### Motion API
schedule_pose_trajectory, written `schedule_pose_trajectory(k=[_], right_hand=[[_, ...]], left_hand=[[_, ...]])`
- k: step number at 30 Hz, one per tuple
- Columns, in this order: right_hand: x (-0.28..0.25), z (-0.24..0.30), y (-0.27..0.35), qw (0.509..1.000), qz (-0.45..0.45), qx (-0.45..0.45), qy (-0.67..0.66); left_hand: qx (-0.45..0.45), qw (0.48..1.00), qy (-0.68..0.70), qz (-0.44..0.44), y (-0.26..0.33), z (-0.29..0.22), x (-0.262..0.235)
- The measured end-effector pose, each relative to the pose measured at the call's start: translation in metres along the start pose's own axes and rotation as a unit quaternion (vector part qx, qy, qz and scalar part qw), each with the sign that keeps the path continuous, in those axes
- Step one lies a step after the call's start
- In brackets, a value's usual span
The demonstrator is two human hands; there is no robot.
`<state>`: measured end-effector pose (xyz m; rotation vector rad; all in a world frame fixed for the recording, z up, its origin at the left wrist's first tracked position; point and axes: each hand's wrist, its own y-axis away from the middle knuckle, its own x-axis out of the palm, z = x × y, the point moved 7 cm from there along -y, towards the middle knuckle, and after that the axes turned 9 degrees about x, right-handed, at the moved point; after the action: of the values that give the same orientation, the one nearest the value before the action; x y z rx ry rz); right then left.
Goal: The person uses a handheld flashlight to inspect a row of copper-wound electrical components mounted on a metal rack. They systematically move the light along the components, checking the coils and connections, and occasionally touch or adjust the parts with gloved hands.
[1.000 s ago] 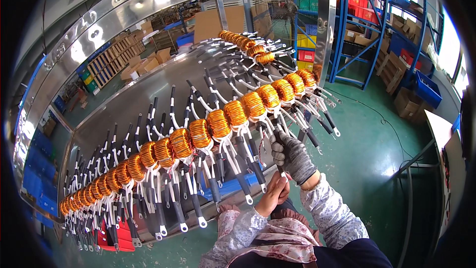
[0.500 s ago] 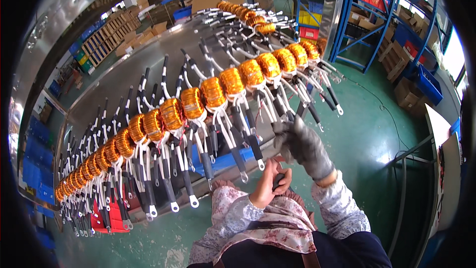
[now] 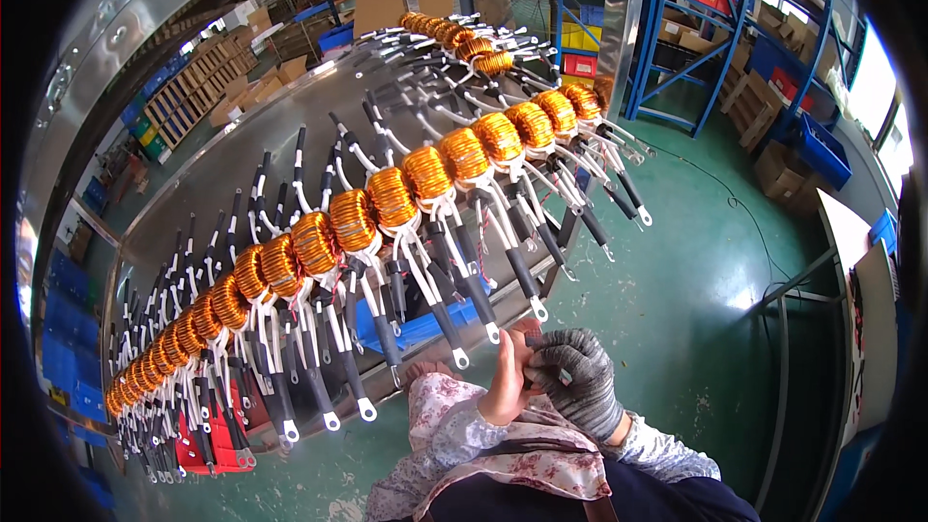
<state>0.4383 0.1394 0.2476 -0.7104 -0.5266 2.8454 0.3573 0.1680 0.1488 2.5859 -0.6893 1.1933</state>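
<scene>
My bare left hand (image 3: 503, 387) is raised in front of my lap, below the near edge of a metal table (image 3: 224, 159). Its fingers are curled and partly covered by my right hand (image 3: 578, 382), which wears a grey knitted glove. The two hands meet, and the gloved fingers are pinched together by a small pale spot too tiny to name. Just beyond them hang white leads with black sleeves and ring terminals (image 3: 539, 309). These come from a long row of copper-wound toroid coils (image 3: 427, 174) on the table.
Farther back on the table lies a second row of coils (image 3: 493, 63). A red bin (image 3: 224, 435) and a blue bin (image 3: 425, 327) show beneath the hanging leads. Blue shelving (image 3: 677, 68) with boxes stands at the back right. A metal-framed stand (image 3: 788, 290) is to my right.
My gloved right hand has come down from the hanging leads to my left hand. The lead it was beside now hangs free. A black thing seen in my left hand is now hidden.
</scene>
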Motion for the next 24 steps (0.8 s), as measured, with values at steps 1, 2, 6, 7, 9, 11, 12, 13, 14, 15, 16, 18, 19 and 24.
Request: schedule_pose_trajectory(k=[1,2,6,7,9,11,12,13,14,15,16,18,19,24], right_hand=[[0.003,-0.004,0.0,0.998,0.019,0.031,-0.047],[0.002,-0.004,0.0,0.996,0.043,0.021,-0.07],[0.0,-0.002,-0.013,0.851,0.103,0.263,-0.443],[0.0,-0.012,-0.02,0.871,0.077,0.197,-0.444],[0.009,-0.009,-0.026,0.783,0.156,0.271,-0.537],[0.014,0.0,-0.038,0.82,0.176,0.256,-0.482],[0.019,0.004,-0.044,0.823,0.188,0.264,-0.466],[0.024,0.008,-0.049,0.827,0.201,0.272,-0.45],[0.03,0.01,-0.055,0.816,0.216,0.295,-0.448],[0.034,0.01,-0.057,0.806,0.228,0.318,-0.445],[0.037,0.004,-0.058,0.805,0.228,0.326,-0.439],[0.042,-0.001,-0.062,0.786,0.23,0.357,-0.449],[0.045,-0.001,-0.062,0.767,0.23,0.381,-0.462],[0.061,-0.019,-0.065,0.739,0.186,0.366,-0.534]], left_hand=[[-0.004,1.0,0.009,-0.004,0.0,-0.003,0.001],[-0.002,0.999,0.0,-0.044,0.0,-0.005,0.005],[-0.038,0.999,0.002,0.025,-0.004,-0.006,0.005],[-0.027,0.997,-0.011,0.067,-0.007,-0.009,0.012],[-0.019,0.996,0.066,0.048,-0.013,-0.003,0.006],[-0.028,0.996,0.079,-0.033,-0.016,0.001,-0.002],[-0.037,0.994,0.092,-0.055,-0.023,0.004,-0.006],[-0.018,0.997,0.068,-0.015,-0.027,0.003,-0.008],[0.001,0.999,0.044,0.025,-0.028,0.003,-0.01],[0.017,0.997,0.02,0.066,-0.03,-0.003,-0.003],[0.02,0.997,-0.024,0.07,-0.029,-0.008,0.004],[0.032,0.998,-0.053,0.01,-0.031,-0.008,-0.002],[0.039,0.997,-0.067,-0.022,-0.03,-0.006,-0.007],[-0.039,0.99,-0.138,0.0,-0.04,0.03,-0.053]])
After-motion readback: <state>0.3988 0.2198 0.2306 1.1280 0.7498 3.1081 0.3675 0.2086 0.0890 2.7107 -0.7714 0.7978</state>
